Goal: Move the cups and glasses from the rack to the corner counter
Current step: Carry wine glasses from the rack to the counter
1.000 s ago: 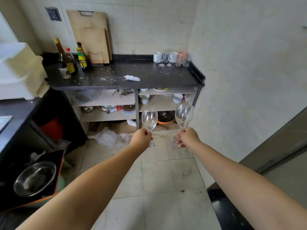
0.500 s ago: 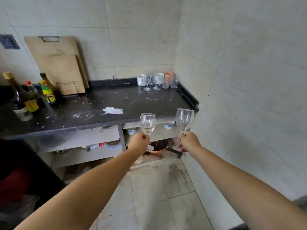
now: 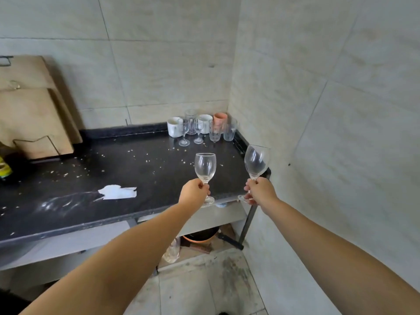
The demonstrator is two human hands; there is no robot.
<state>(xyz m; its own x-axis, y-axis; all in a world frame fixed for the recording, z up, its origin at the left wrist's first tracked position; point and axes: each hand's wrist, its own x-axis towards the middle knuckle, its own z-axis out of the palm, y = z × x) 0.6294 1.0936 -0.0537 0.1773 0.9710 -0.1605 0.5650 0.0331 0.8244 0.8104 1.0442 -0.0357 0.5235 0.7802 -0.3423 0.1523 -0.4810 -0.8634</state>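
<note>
Wine glasses [image 3: 205, 167] pinched by their stems, one per hand [image 3: 195, 192]; set both upright at the worktop's [image 3: 141, 169] back right corner, clear of the cups [image 3: 205, 123]

Two bare forearms reach into view from the bottom edge, one from the lower left corner and one from the lower right. Neither carries a sleeve, cuff, watch, bracelet or glove anywhere along its visible length, so nothing worn shows from elbow to wrist. The forearms are smooth and broad near the bottom edge, narrowing toward the wrists. The left hand [image 3: 195, 192] is seen from its back, with rounded knuckles and a short thumb tip showing. The right hand [image 3: 261, 191] likewise shows its back and knuckles. No rings or markings can be made out on either hand.
</note>
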